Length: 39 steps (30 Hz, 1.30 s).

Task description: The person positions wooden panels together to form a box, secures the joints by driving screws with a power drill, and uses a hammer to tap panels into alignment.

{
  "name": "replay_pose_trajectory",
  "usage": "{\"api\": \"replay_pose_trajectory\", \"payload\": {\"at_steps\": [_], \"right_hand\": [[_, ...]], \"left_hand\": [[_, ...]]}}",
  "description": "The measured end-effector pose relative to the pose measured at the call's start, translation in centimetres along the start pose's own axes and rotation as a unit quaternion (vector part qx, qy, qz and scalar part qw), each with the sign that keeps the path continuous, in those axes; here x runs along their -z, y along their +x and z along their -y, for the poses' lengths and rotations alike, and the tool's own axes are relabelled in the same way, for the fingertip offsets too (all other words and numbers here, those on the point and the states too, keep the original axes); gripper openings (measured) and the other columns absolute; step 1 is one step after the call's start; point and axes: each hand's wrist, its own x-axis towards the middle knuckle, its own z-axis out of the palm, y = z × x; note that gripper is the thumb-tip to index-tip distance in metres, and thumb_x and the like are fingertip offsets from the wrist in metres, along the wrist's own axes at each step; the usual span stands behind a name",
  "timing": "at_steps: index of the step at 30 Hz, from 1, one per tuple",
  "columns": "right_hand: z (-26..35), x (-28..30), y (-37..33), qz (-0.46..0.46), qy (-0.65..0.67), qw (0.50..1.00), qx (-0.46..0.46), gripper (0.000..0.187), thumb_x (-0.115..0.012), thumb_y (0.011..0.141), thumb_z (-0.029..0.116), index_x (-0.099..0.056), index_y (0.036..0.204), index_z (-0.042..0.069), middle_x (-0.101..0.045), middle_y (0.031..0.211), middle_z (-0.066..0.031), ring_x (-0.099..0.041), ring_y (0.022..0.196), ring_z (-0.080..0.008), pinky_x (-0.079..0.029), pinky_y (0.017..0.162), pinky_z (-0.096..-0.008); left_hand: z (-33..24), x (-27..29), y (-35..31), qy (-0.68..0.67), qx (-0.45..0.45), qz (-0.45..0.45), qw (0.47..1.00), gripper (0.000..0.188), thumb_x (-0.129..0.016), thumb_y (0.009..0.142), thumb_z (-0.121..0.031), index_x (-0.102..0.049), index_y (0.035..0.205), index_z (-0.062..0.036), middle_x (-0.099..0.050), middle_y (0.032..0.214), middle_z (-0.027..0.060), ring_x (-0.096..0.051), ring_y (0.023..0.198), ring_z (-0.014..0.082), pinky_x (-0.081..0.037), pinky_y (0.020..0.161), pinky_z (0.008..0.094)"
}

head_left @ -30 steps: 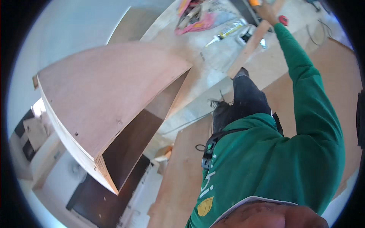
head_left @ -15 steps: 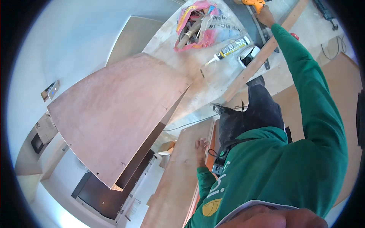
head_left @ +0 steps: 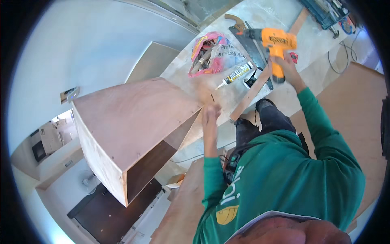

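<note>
The drill [head_left: 279, 38] is above and to the right of the box [head_left: 138, 118], raised in the right hand [head_left: 289, 69]. The fingers there curl round its upright handle, pressed against it; the chuck points left, towards the side the box is on. The left hand [head_left: 211, 113] is at the box's right-hand corner; blur hides whether its fingers are spread or together, and I cannot tell if they touch the panel.

The drill looks stiff, hard-shelled and fairly weighty, likely top-heavy with its motor body above the grip. The handle, just under the body, seems the best hold; the chuck is a poor one. The box, open at its near side, looks rigid but bulky and probably awkward for one hand; its panel edges should give the surest hold, its broad smooth top little.

Beyond the box's right corner lie the bag [head_left: 218, 65], the tube [head_left: 239, 73] and the strip [head_left: 252, 92].
</note>
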Motion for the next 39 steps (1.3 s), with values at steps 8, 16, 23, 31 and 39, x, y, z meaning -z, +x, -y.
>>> {"api": "replay_pose_trajectory", "payload": {"at_steps": [8, 16, 23, 31, 39], "right_hand": [[7.6, -7.3, -12.1, 0.119, 0.117, 0.985, -0.04, 0.033, -0.071, 0.089, 0.018, -0.059, 0.115, 0.002, -0.065, 0.083, -0.0049, -0.064, 0.067, -0.0133, -0.053, 0.061, -0.0285], [9.5, -12.3, -17.4, 0.068, -0.021, 0.996, 0.057, 0.026, -0.072, 0.092, 0.014, -0.063, 0.112, 0.0, -0.064, 0.081, -0.0027, -0.063, 0.068, -0.0109, -0.052, 0.061, -0.0271], [8.4, -16.1, -20.6, -0.025, -0.124, 0.976, 0.179, 0.026, -0.073, 0.092, 0.015, -0.066, 0.114, 0.002, -0.069, 0.092, -0.0031, -0.065, 0.078, -0.0134, -0.054, 0.071, -0.0302], [7.3, -16.9, -22.8, 0.114, -0.178, 0.949, 0.232, 0.023, -0.073, 0.088, 0.01, -0.062, 0.106, 0.001, -0.067, 0.093, -0.0104, -0.065, 0.082, -0.0234, -0.052, 0.074, -0.0362], [7.5, -16.9, -24.6, 0.085, -0.111, 0.965, 0.222, 0.026, -0.074, 0.087, 0.009, -0.061, 0.109, 0.001, -0.067, 0.098, -0.0101, -0.063, 0.086, -0.0203, -0.052, 0.079, -0.0341]], "left_hand": [[-9.7, -8.5, 1.6, -0.422, 0.022, 0.232, 0.876, 0.096, -0.043, 0.093, -0.076, -0.029, 0.153, -0.0026, -0.054, 0.137, 0.0157, -0.053, 0.125, 0.0317, -0.039, 0.11, 0.0457], [-13.1, -10.4, -2.5, -0.503, 0.0, 0.163, 0.849, 0.057, -0.057, 0.093, -0.066, -0.058, 0.074, -0.0125, -0.06, 0.075, 0.005, -0.061, 0.08, 0.0261, -0.052, 0.084, 0.0437], [-14.8, -9.2, -3.5, -0.496, 0.008, 0.198, 0.845, 0.041, -0.063, 0.098, -0.045, -0.05, 0.071, -0.0168, -0.05, 0.062, -0.0033, -0.055, 0.064, 0.0161, -0.052, 0.073, 0.0377], [-13.8, -6.9, -5.2, -0.405, 0.042, 0.295, 0.864, 0.037, -0.061, 0.1, -0.043, -0.05, 0.075, -0.019, -0.043, 0.058, -0.0064, -0.05, 0.053, 0.0113, -0.051, 0.062, 0.0339], [-12.8, -7.4, -5.0, -0.369, 0.062, 0.329, 0.867, 0.037, -0.06, 0.102, -0.04, -0.046, 0.075, -0.0183, -0.042, 0.057, -0.0058, -0.05, 0.053, 0.0113, -0.053, 0.062, 0.0347]]}}
